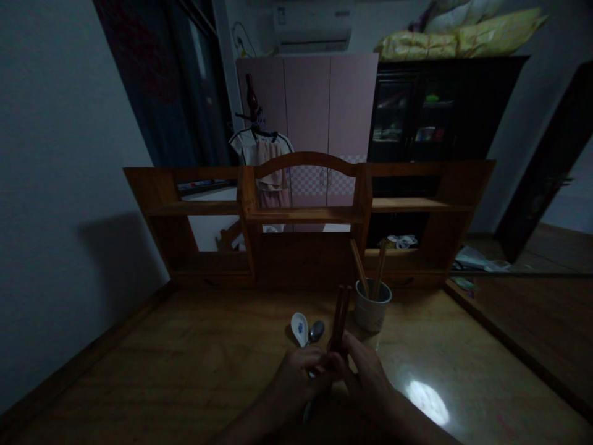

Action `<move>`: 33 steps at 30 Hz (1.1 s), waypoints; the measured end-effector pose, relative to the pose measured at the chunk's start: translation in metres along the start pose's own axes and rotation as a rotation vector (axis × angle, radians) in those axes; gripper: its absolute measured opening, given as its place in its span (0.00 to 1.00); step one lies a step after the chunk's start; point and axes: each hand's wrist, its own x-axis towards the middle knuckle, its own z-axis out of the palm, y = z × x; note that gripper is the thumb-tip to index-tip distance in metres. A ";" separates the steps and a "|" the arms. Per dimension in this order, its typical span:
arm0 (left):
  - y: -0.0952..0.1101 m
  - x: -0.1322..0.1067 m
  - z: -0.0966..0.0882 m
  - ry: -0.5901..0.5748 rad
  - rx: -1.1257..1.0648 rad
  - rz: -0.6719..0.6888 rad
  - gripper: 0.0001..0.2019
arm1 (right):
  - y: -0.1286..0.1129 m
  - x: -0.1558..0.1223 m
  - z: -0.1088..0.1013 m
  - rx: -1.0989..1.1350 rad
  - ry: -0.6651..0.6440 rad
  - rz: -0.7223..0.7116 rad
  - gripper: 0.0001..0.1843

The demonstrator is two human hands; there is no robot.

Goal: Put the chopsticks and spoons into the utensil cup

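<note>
A pair of brown chopsticks (341,312) stands nearly upright between my two hands, over the front middle of the wooden table. My left hand (301,374) closes round their lower part, and my right hand (365,364) grips them from the other side. Their lower ends are hidden by my fingers. Just beyond my left hand lie a white ceramic spoon (299,327) with a blue mark and a metal spoon (316,332), whose handle passes under the hand. Behind my right hand a pale cup (370,312) holds more chopsticks (380,272), leaning apart.
A wooden shelf unit (303,214) stands along the back of the table (185,352). A wall (69,185) borders the left side. Light glares off the tabletop right of my hands. Pink cabinets (308,111) and a dark cabinet (463,111) stand farther back. The room is dim.
</note>
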 end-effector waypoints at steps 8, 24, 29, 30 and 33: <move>-0.003 -0.001 0.001 -0.010 -0.031 -0.020 0.07 | 0.006 -0.003 0.003 -0.056 0.029 0.018 0.04; -0.004 -0.002 0.001 -0.041 -0.053 0.003 0.05 | 0.002 -0.001 0.001 -0.030 0.021 0.019 0.04; -0.010 -0.003 0.000 -0.050 0.058 0.005 0.06 | 0.000 0.001 0.001 -0.044 0.029 0.037 0.04; -0.012 -0.003 0.000 -0.056 0.084 -0.011 0.07 | 0.000 0.002 0.001 -0.042 0.028 0.037 0.04; -0.015 -0.004 0.000 -0.083 0.137 -0.070 0.09 | -0.001 0.002 0.001 -0.036 0.032 0.022 0.05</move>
